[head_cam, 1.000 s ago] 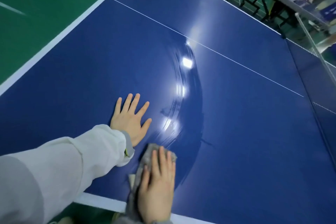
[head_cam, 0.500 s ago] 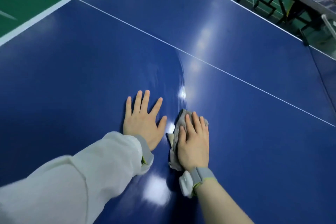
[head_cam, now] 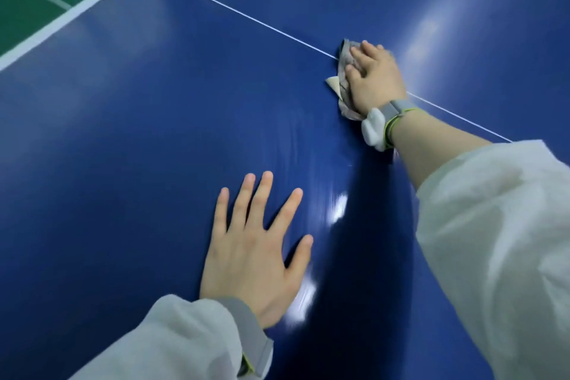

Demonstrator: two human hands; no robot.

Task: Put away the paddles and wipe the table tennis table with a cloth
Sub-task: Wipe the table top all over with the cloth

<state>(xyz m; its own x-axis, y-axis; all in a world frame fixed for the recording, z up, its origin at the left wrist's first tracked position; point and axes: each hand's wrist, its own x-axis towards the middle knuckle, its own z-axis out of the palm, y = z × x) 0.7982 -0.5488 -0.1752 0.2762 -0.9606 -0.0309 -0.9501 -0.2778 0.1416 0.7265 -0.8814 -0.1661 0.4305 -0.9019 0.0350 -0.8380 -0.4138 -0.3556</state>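
The right hand point(head_cam: 374, 77) pressed a grey cloth point(head_cam: 344, 71), mostly hidden beneath its flat fingers, onto the blue tabletop point(head_cam: 154, 133); the left hand point(head_cam: 256, 253) lay flat, fingers spread.

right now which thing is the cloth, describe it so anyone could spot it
Start from the blue table and follow its thin white centre line rightward. The cloth lies on that line, crumpled and grey with a pale corner, pressed flat under the right hand; the left hand covers nothing.
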